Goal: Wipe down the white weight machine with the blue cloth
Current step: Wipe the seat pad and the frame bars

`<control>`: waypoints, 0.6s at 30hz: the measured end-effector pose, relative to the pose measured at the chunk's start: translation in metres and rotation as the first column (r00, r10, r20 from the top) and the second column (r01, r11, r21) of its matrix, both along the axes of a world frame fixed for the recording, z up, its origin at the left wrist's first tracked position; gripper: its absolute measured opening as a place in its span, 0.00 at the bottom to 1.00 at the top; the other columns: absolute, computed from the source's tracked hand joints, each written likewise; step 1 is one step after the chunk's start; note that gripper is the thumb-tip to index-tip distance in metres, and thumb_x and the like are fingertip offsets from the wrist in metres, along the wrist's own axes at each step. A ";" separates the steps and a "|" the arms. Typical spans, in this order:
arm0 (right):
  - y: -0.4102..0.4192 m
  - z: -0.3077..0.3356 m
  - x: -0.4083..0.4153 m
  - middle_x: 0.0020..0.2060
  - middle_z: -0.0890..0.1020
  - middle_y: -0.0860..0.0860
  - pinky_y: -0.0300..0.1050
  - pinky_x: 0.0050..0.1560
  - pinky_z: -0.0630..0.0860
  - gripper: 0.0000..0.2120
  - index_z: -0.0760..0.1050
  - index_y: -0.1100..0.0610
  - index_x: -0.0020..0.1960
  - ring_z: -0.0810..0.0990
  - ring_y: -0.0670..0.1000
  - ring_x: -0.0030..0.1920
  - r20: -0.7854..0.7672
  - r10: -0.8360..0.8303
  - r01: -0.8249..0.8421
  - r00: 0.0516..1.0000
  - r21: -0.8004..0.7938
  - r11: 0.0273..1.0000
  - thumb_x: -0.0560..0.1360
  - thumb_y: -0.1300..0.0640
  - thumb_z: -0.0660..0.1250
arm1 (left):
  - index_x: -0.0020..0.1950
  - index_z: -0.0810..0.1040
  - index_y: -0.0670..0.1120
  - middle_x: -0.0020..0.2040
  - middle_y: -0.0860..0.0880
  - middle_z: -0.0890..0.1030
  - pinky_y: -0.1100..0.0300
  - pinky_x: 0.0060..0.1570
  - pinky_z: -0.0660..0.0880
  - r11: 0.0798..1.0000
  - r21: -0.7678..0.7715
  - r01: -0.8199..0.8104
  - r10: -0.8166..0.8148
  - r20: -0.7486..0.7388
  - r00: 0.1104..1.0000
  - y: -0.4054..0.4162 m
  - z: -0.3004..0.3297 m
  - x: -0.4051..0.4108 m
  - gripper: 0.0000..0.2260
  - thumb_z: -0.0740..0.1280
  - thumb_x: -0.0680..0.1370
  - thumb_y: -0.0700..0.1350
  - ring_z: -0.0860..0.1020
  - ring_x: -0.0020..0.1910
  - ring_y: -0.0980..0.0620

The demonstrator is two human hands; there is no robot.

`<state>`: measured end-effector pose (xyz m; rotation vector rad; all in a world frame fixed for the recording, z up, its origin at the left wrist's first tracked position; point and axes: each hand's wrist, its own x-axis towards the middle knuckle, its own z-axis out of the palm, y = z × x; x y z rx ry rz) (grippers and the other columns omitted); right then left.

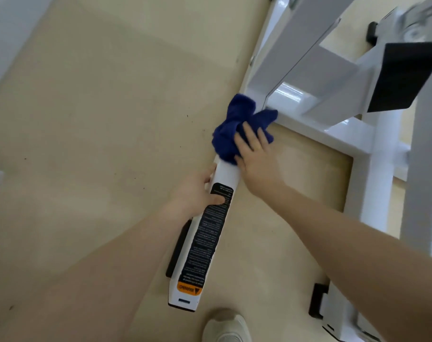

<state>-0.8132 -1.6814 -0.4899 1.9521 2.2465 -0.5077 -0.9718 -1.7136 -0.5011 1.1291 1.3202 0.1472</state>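
Beige floor (99,119) lies under the white weight machine (308,102), where the right hand (256,164) presses flat, spread fingers (249,134) on the blue cloth (231,134) bunched under and past them, which could slip off the bar (224,176) the left hand (200,193) grips just behind.

A single head-worn wide-angle view is given — aimed steeply down from above, close over both forearms — onto a white frame bar (224,178) and beige floor (99,119).

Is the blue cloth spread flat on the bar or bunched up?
Bunched up: the blue cloth sits in crumpled lumps on the white metal bar, pressed under the right hand's straight fingers.
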 end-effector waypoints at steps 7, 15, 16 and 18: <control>0.041 0.004 0.019 0.77 0.47 0.48 0.51 0.73 0.40 0.23 0.51 0.46 0.76 0.43 0.54 0.76 0.138 0.200 -0.191 0.970 -0.074 0.979 0.82 0.50 0.50 | 0.75 0.59 0.47 0.71 0.48 0.68 0.52 0.65 0.69 0.992 -0.094 -0.086 0.090 0.032 0.995 -0.002 -0.002 0.002 0.34 0.71 0.73 0.39 0.72 0.65 0.48; 0.046 -0.003 -0.014 0.68 0.69 0.53 0.55 0.73 0.42 0.20 0.72 0.55 0.65 0.53 0.59 0.74 0.127 0.356 -0.355 0.926 -0.034 0.934 0.79 0.52 0.49 | 0.74 0.61 0.45 0.69 0.50 0.71 0.58 0.56 0.72 0.963 -0.140 -0.231 0.239 0.044 0.970 -0.007 -0.005 -0.003 0.34 0.73 0.72 0.39 0.74 0.58 0.51; 0.037 -0.001 -0.018 0.65 0.73 0.52 0.55 0.73 0.43 0.22 0.74 0.55 0.63 0.57 0.58 0.73 0.096 0.475 -0.468 0.875 -0.085 0.879 0.77 0.51 0.47 | 0.74 0.60 0.45 0.69 0.50 0.70 0.57 0.57 0.72 0.955 -0.163 -0.246 0.261 0.072 0.963 -0.010 -0.003 -0.007 0.33 0.72 0.72 0.38 0.74 0.60 0.50; 0.038 0.004 -0.019 0.61 0.76 0.50 0.53 0.73 0.46 0.21 0.76 0.54 0.60 0.65 0.55 0.68 0.113 0.570 -0.552 0.814 -0.158 0.819 0.77 0.50 0.48 | 0.74 0.60 0.45 0.69 0.51 0.69 0.58 0.57 0.70 0.945 -0.207 -0.255 0.283 0.117 0.952 -0.016 0.002 -0.018 0.31 0.69 0.74 0.37 0.71 0.65 0.50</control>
